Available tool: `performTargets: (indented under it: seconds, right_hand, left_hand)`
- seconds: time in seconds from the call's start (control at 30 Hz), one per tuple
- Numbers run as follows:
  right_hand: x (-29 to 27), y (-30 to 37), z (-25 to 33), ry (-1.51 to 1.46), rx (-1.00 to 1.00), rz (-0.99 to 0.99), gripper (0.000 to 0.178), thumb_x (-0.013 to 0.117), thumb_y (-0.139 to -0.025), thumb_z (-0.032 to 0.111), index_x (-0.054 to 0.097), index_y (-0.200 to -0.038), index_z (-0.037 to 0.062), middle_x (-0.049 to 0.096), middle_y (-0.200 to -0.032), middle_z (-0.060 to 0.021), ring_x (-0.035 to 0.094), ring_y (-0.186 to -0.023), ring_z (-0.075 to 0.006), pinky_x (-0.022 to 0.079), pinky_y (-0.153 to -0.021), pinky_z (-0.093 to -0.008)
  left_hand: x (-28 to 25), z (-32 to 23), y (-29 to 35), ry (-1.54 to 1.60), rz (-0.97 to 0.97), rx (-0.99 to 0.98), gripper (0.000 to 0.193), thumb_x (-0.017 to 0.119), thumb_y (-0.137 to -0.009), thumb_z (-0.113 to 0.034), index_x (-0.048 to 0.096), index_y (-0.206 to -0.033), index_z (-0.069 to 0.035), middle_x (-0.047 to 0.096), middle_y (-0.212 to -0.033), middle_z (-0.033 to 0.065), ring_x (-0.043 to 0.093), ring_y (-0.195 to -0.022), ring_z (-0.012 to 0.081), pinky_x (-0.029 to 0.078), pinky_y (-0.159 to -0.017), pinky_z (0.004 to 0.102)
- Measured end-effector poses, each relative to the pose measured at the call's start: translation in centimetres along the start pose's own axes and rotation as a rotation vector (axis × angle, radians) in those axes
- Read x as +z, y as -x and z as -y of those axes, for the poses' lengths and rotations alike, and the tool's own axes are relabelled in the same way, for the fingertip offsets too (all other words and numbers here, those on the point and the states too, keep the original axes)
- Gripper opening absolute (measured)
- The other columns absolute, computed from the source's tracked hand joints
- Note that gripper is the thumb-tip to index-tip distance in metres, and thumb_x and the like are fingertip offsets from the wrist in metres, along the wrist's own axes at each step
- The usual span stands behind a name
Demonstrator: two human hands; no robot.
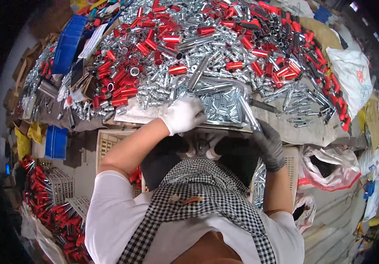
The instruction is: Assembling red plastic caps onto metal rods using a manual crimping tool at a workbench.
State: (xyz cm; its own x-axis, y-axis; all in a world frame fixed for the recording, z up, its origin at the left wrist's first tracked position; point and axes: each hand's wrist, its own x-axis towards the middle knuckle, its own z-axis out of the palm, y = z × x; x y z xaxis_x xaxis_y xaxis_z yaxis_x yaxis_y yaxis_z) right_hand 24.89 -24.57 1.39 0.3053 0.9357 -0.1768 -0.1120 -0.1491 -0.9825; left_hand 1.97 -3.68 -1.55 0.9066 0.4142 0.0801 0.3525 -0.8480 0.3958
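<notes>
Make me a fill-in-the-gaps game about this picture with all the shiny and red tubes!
1. The left hand wears a ____ glove.
2. The right hand wears a dark grey glove and holds a long ____ tube.
3. Among the silver tubes on the table lie many short ____ tubes.
4. The apron has a black-and-white ____ pattern.

Missing words: white; silver; red; checked
</notes>
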Motion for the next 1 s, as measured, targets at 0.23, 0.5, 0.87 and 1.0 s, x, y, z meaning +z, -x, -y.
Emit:
performTargets:
  seconds: [0.23, 0.5, 0.87, 1.0]
  right_hand:
    - [-2.9, 0.5, -2.1, 0.538, -0.345, 0.064, 0.042, 0.074, -0.079, 0.018, 0.065, -0.116, 0.0001, 0.065, -0.087, -0.0036, 0.058, -0.077, -0.0115, 0.048, -0.070, -0.0281]
    - [-1.3, -0.2, -1.3, 0.626, -0.434, 0.167, 0.034, 0.071, -0.076, 0.011, 0.069, -0.109, 0.0003, 0.068, -0.092, -0.0103, 0.065, -0.083, -0.0209, 0.051, -0.076, -0.0316]
    - [2.8, -0.4, -1.5, 0.448, -0.354, 0.195, 0.043, 0.073, -0.078, 0.013, 0.063, -0.117, -0.0003, 0.071, -0.101, -0.0132, 0.068, -0.092, -0.0204, 0.053, -0.083, -0.0336]
    - [4.7, 0.3, 0.8, 0.665, -0.542, 0.261, 0.056, 0.079, -0.075, 0.015, 0.059, -0.127, 0.0052, 0.071, -0.100, -0.0130, 0.070, -0.092, -0.0222, 0.054, -0.082, -0.0330]
  left_hand:
    - [0.8, -0.7, 0.7, 0.108, -0.349, 0.045, 0.033, 0.073, -0.083, -0.024, 0.062, -0.106, -0.003, 0.066, -0.097, 0.0185, 0.065, -0.089, 0.0349, 0.053, -0.081, 0.0404]
    - [-3.6, -2.9, 2.2, 0.410, -0.178, 0.104, 0.035, 0.080, -0.074, -0.011, 0.069, -0.106, -0.001, 0.070, -0.105, 0.0149, 0.068, -0.098, 0.0258, 0.052, -0.089, 0.0360]
    - [-2.0, -6.2, 1.5, 0.307, -0.139, 0.527, 0.036, 0.081, -0.070, -0.011, 0.070, -0.103, -0.002, 0.069, -0.098, 0.0158, 0.068, -0.089, 0.0304, 0.055, -0.077, 0.0377]
    - [-1.7, -6.6, 1.7, 0.435, -0.019, 0.286, 0.035, 0.082, -0.068, -0.013, 0.070, -0.099, -0.002, 0.069, -0.089, 0.0151, 0.067, -0.083, 0.0321, 0.054, -0.075, 0.0385]
